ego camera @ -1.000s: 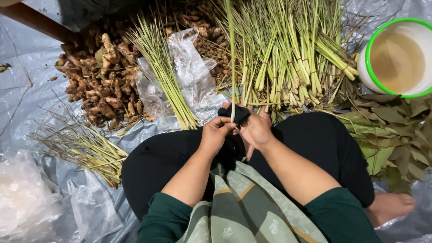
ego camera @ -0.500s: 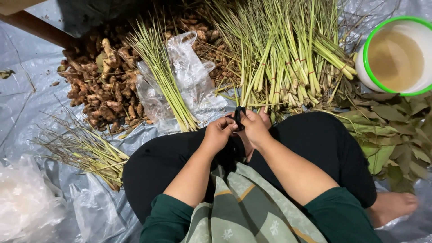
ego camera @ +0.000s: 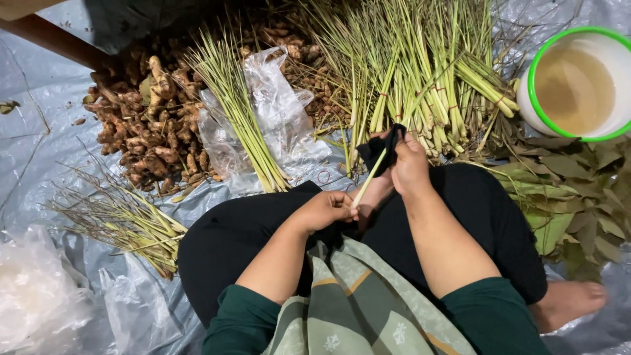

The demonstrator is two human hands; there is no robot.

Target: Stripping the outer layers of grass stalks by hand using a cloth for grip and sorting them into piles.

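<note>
I sit cross-legged in black trousers on a grey plastic sheet (ego camera: pixel 39 151). My left hand (ego camera: pixel 327 209) pinches the pale lower end of a lemongrass stalk (ego camera: pixel 365 184) over my lap. My right hand (ego camera: pixel 409 164) grips a black cloth (ego camera: pixel 381 148) wrapped around the same stalk farther up. The stalk slants from my left hand up towards the heap of bundled lemongrass (ego camera: pixel 420 79) in front of my knees.
A loose bunch of lemongrass (ego camera: pixel 233 98) lies on a clear plastic bag (ego camera: pixel 273 112). Brown ginger-like roots (ego camera: pixel 141 125) are heaped at the left, trimmed stalk ends (ego camera: pixel 115 217) below them. A green-rimmed white bucket (ego camera: pixel 578 82) of cloudy water stands top right, above green leaves (ego camera: pixel 578 190).
The stalk stood upright between both hands; now it is tilted. My right hand has slid up it with the black cloth, and my left hand has dropped towards my lap.
</note>
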